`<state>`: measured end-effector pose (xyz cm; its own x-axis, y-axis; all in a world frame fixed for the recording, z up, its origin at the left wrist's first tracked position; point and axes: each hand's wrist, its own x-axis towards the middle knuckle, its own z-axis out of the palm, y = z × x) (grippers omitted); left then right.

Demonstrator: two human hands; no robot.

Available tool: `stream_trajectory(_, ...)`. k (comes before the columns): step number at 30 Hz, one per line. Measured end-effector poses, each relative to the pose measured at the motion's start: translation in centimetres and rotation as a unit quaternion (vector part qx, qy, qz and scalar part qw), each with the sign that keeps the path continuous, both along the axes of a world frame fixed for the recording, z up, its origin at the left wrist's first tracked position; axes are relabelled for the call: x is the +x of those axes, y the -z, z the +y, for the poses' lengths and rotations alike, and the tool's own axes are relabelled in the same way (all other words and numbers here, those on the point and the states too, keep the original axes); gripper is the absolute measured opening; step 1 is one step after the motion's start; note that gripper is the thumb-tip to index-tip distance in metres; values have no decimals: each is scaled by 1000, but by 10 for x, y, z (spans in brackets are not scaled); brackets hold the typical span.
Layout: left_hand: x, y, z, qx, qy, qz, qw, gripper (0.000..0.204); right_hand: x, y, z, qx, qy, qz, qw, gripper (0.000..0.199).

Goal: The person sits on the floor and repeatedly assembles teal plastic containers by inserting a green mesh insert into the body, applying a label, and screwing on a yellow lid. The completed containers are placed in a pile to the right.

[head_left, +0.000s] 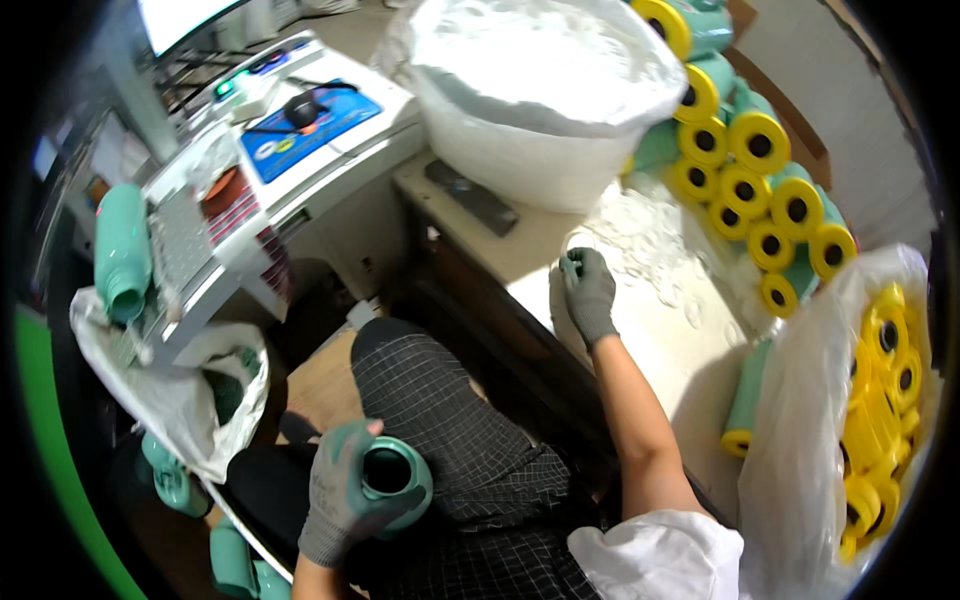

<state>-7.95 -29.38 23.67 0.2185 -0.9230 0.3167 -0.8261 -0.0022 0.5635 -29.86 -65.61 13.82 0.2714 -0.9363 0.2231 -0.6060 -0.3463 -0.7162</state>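
Note:
My left hand [343, 485], in a grey glove, is wrapped round a green plastic bottle [421, 484]. The bottle rests on my lap with its dark open mouth facing up. Out over the pale table top, my gloved right hand [588, 285] has its fingers pinched together at a thin white ring [580, 241]. Beside that hand spreads a loose pile of white rings [645, 245]. Behind it stands a large white bag [530, 150] filled with many more of the white pieces.
Green bottles with yellow ends [745, 190] are stacked at the right rear. Yellow parts [880, 400] fill a clear bag at the right. A green bottle [123, 250] lies on the machine at left, above a white sack [200, 440]. A dark bar [470, 197] lies near the table's edge.

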Motion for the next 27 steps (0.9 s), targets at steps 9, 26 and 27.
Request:
stream_trajectory(9,-2,-12,27,18,11,-53,998,52,72,-71,211,-110,-531,-121,831,31)
stream_trajectory(26,14,-47,57,144,-57,-197,968,37,95,-92,272,-69,-574,-65,813,44)
stream_trajectory(27,14,-53,57,173,-62,-214,959,31,96,-92,272,-76,-580,-63,809,41)
